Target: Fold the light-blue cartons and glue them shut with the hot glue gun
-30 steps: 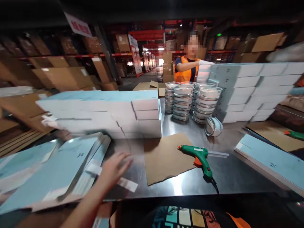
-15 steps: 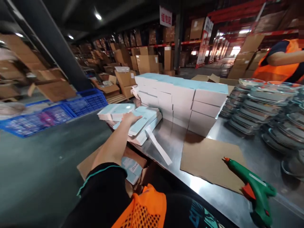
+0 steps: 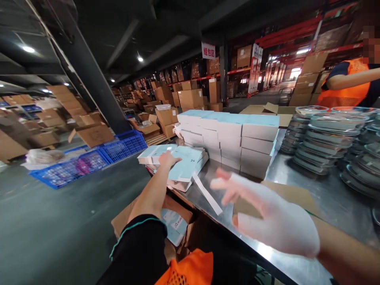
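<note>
My left hand (image 3: 169,159) reaches to a pile of flattened light-blue cartons on the table's left corner. Its thumb lies over the top flattened carton (image 3: 187,163) at the left edge, and its other fingers are partly hidden. My right hand (image 3: 267,211), in a white glove with bare fingertips, hovers over the table with fingers spread, blurred and holding nothing. A white paper strip (image 3: 208,194) lies between the hands. Beneath the right hand is a brown cardboard sheet (image 3: 292,194); the glue gun on it is almost wholly hidden.
Stacked light-blue and white boxes (image 3: 228,136) form a wall behind the pile. Glass dishes with lids (image 3: 326,142) stand stacked at right. An open carton (image 3: 130,211) with blue packaging sits below the table edge. Blue crates (image 3: 71,170) line the floor; a person in an orange vest (image 3: 344,89) stands beyond.
My right hand has come into view from the right, covering the glue gun. The top flattened carton by my left hand has shifted and now lies wider across the pile. The view has tilted up.
</note>
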